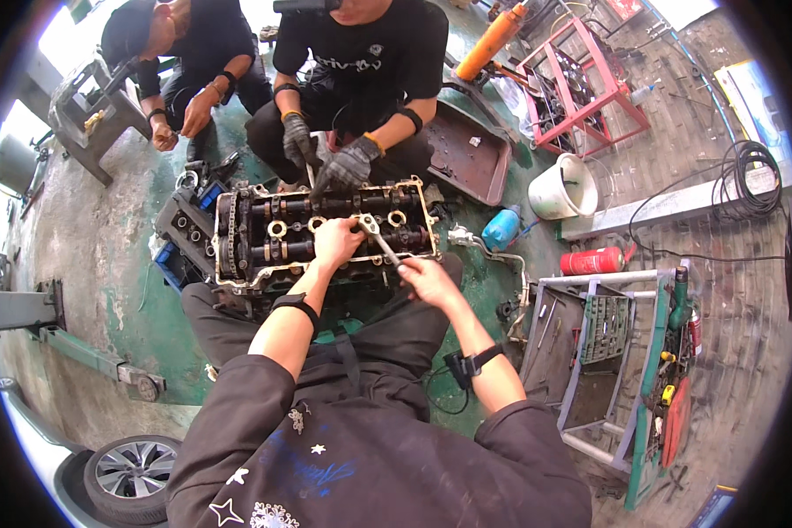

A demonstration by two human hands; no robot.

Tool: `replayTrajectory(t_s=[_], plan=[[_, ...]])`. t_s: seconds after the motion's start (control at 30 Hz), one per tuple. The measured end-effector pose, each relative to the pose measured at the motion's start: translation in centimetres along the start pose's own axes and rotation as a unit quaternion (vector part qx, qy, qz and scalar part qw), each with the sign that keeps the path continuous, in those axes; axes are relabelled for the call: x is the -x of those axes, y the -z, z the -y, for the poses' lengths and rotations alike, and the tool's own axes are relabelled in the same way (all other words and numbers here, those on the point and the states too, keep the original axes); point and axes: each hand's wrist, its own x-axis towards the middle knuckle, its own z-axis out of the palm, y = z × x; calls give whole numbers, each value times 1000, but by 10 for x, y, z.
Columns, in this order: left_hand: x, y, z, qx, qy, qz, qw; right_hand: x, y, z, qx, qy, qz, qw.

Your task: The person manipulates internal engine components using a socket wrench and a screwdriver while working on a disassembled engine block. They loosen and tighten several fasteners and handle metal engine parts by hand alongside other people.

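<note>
An engine cylinder head [277,255] with exposed camshafts and a timing chain at its left end lies on the floor between my legs. My right hand [427,280] is wrapped round the handle of a ratchet wrench [387,249]. The wrench slants up and left across the near side of the cylinder head. My left hand [336,242] is closed at the ratchet's head, its fingertips partly hidden. Opposite me, a co-worker's grey-gloved hands [350,163] hold a bar-shaped tool [311,176] over the far side of the engine part.
Another person crouches at the far left, bare hands [198,110] together. Left of the engine lie a dark cover [187,224] and blue trays. A drip tray [471,150], white bucket [563,187], blue bottle [502,229], red extinguisher [592,261] and tool cart [625,352] stand right.
</note>
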Motion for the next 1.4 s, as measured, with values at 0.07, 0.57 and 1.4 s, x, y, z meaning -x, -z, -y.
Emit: replayTrajectory(t_s=[0.07, 0.57, 1.4], plan=[[2, 6, 0, 17, 5, -1, 1000, 9, -31, 6, -53, -16, 16, 998], [7, -4, 10, -11, -49, -22, 999, 15, -86, 14, -184, -51, -36, 981], [33, 24, 65, 91, -86, -105, 986, -68, -41, 93, 269, 51, -5, 962]])
